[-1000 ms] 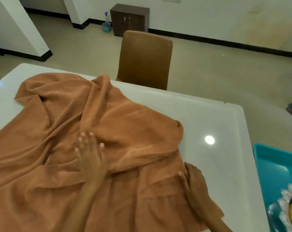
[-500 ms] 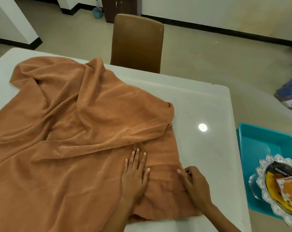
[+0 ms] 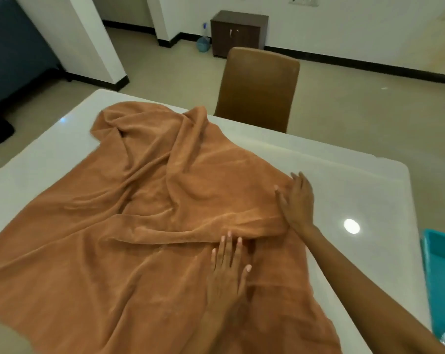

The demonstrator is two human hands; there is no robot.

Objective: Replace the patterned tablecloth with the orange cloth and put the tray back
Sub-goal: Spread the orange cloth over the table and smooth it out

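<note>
The orange cloth [image 3: 150, 205] lies rumpled and partly folded over itself on the white table [image 3: 356, 185], covering its left and near part. My left hand [image 3: 227, 267] rests flat on the cloth with straight fingers, just below a thick fold. My right hand [image 3: 296, 200] reaches further out and lies on the folded right corner of the cloth, fingers extended; whether they pinch the edge is hidden. A teal tray [image 3: 443, 277] shows at the right edge, off the table. No patterned cloth is in view.
A brown chair [image 3: 257, 88] stands at the table's far side. Behind it are a dark wooden cabinet [image 3: 238, 31] and a blue bottle [image 3: 203, 42] by the wall. Bare table surface lies to the right of the cloth.
My right hand moved from the cloth's near right edge out to the folded corner. My left hand stayed flat on the cloth. The view tilted up, pushing the tray mostly out of view.
</note>
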